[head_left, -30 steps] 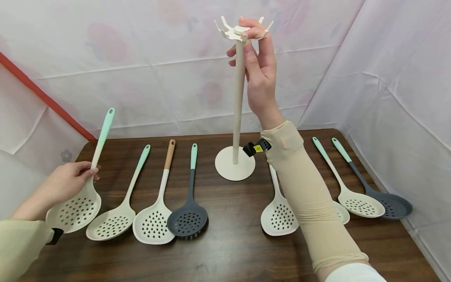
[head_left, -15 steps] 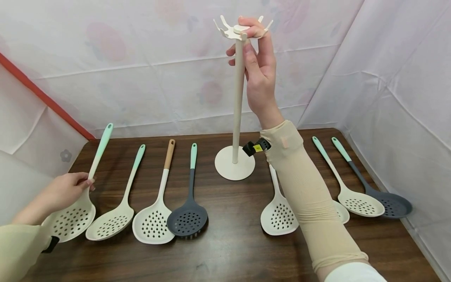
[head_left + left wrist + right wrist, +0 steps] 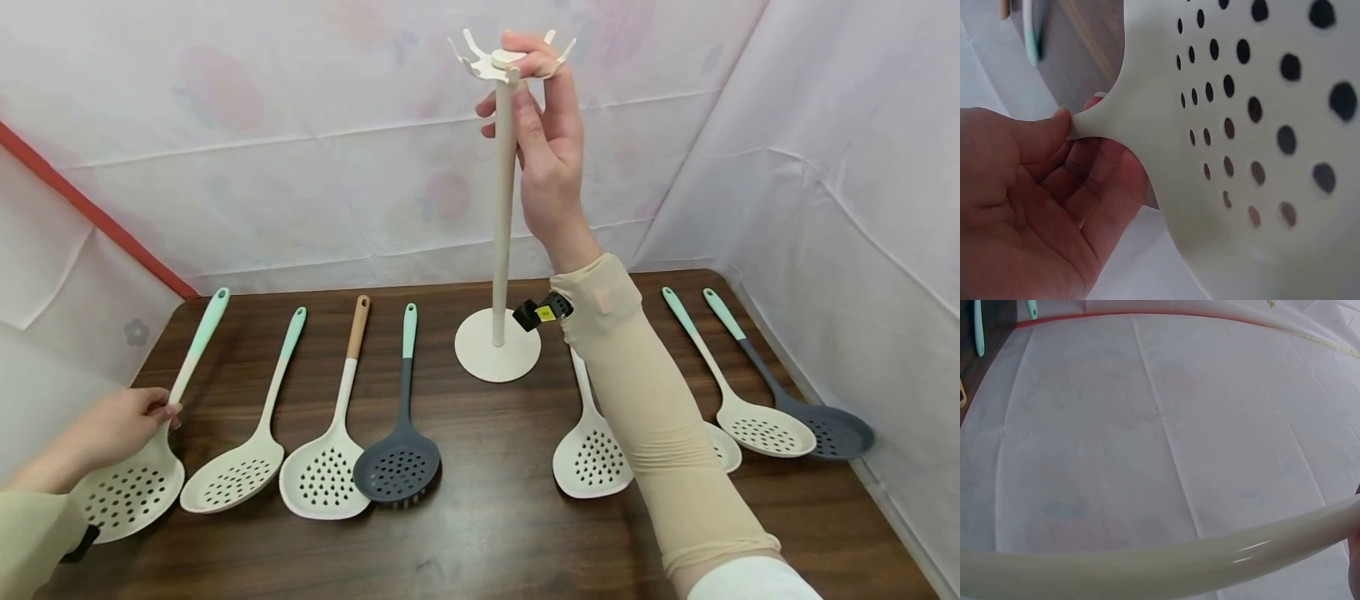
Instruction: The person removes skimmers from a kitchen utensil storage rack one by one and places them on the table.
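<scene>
Holding the neck of a cream skimmer (image 3: 127, 487) with our left hand (image 3: 112, 425), we keep the grip closed there: the thumb and fingers (image 3: 1041, 134) pinch the thin part where the handle meets the perforated bowl, as the left wrist view shows. This skimmer lies at the far left of the bench (image 3: 487, 517), its mint handle pointing away from us, and its bowl is near the front edge. Our right hand (image 3: 547, 142) is raised high and holds the top of a cream stand (image 3: 501, 217); the grip is closed, with the fingers curled over the hook crown and the thumb against the pole. The round base of the stand rests on the bench in the middle, toward the back. To the right of the held skimmer lie three more in a row: a cream one with mint handle (image 3: 240, 467), a cream one with wooden handle (image 3: 322, 475) and a grey one (image 3: 397, 462). More skimmers lie on the right side, partly hidden by our sleeve (image 3: 660, 417).
</scene>
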